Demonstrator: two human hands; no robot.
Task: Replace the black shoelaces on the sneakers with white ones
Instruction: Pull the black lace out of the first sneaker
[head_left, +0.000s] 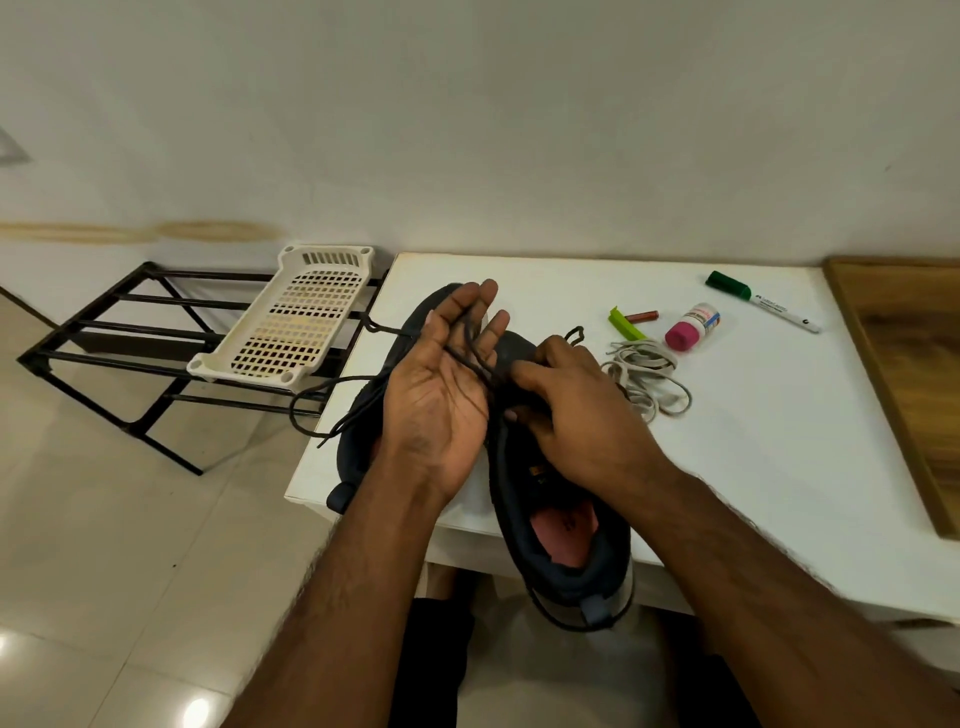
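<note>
Two dark sneakers lie on the white table (727, 441): the right sneaker (566, 551) with a pink insole overhangs the front edge, the left sneaker (358, 441) sits behind my left hand. My left hand (447, 389) is palm up with fingers spread, and strands of black shoelace (467, 348) run across its palm and fingers. My right hand (576, 410) presses on the right sneaker's lacing area, pinching the black lace. More black lace (322, 410) trails off the table's left edge. A bundle of white laces (649, 379) lies right of my hands.
On the table behind the laces lie a green clip (623, 323), a small battery (642, 315), a pink-capped bottle (693, 326) and a green marker (761, 302). A wooden board (904, 374) is at far right. A black rack (135, 353) with a white basket tray (291, 322) stands left.
</note>
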